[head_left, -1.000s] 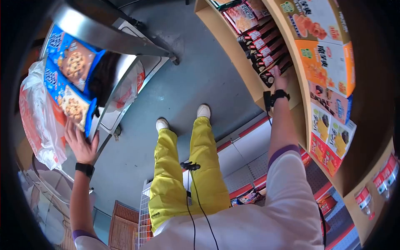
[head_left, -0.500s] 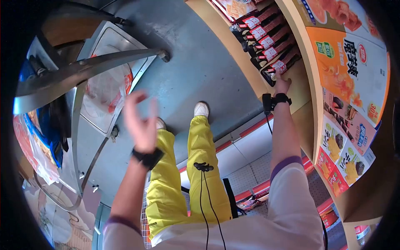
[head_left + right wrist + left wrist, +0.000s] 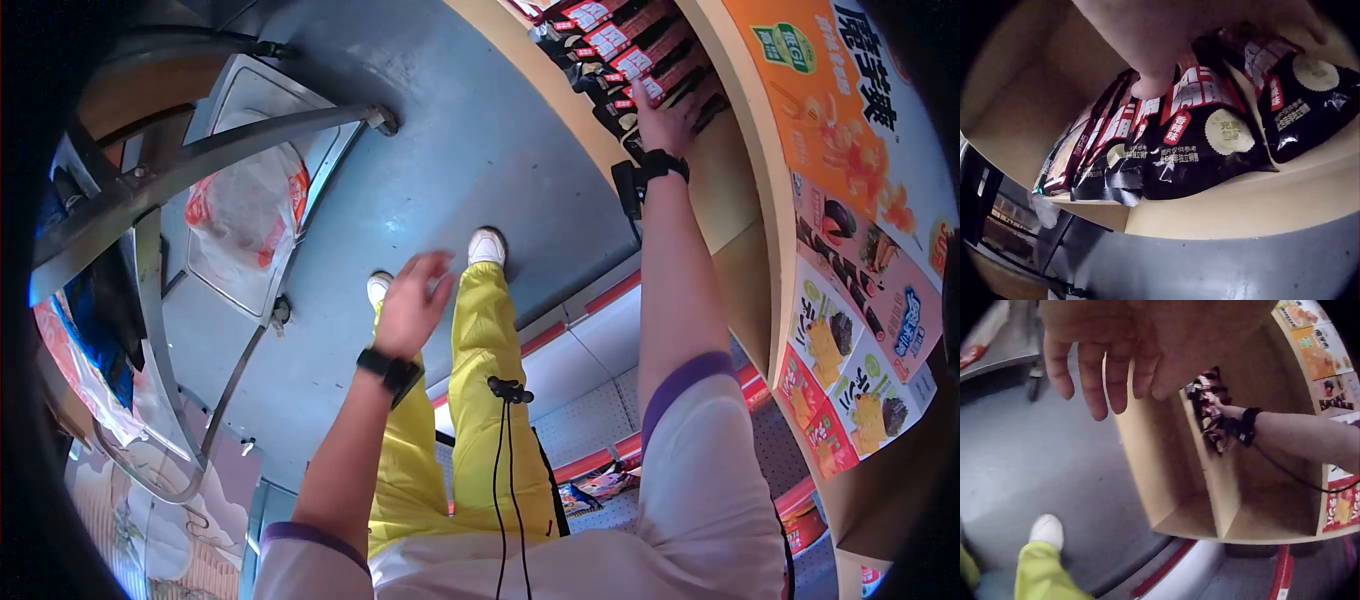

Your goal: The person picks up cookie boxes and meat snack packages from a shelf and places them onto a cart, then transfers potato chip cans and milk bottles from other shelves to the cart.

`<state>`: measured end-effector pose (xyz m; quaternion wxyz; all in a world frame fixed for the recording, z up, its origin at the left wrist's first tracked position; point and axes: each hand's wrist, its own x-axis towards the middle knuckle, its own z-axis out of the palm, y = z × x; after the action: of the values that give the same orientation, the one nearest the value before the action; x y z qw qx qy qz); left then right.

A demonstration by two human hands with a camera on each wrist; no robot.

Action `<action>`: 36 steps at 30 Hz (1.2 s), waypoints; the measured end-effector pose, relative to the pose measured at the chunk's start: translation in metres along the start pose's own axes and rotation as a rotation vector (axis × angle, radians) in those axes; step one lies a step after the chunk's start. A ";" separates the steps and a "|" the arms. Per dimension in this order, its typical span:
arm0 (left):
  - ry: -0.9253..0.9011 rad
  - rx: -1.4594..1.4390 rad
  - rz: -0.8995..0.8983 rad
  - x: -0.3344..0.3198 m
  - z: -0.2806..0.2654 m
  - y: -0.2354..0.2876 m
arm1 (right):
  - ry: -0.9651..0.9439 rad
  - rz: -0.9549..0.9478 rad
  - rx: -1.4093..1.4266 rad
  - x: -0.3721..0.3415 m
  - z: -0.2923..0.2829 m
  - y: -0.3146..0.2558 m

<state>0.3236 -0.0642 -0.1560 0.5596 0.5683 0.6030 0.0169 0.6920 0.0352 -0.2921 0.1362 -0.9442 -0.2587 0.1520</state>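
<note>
One left hand (image 3: 412,305) is in the air above the yellow trousers (image 3: 485,370), with its fingers loosely apart and holding nothing. One right hand (image 3: 668,130) reaches into the tan shelf (image 3: 735,195) and one fingertip (image 3: 1150,86) touches a packet there; whether it pinches, I cannot tell. At least four black packets (image 3: 1200,144) lie side by side in a compartment of this shelf. They are shiny and soft, with big red-and-white lettering; two show a small red label (image 3: 1177,127) reading "香辣味", and each of these has a round cream badge (image 3: 1229,132). On the outer side of the shelf, one orange panel (image 3: 810,115) reads "魔芋爽", and near it there are two white panels (image 3: 825,320) and two red panels (image 3: 830,440). Across the floor, one metal tray (image 3: 270,97) bears one clear plastic bag (image 3: 245,205) with red print.
</note>
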 end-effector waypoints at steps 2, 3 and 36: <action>0.050 0.104 0.035 -0.036 -0.014 -0.053 | 0.042 -0.038 0.050 -0.002 0.008 -0.001; 0.074 0.092 -0.014 -0.055 -0.021 -0.081 | 0.080 -0.106 -0.011 0.000 0.011 0.006; 0.676 0.983 -0.141 -0.258 -0.314 -0.137 | -0.007 -0.144 -0.489 0.056 0.022 0.161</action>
<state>-0.0556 -0.1010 0.0405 0.0082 0.6822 0.7211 -0.1211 0.8023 -0.0651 -0.3782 -0.0867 -0.9277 -0.3547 0.0781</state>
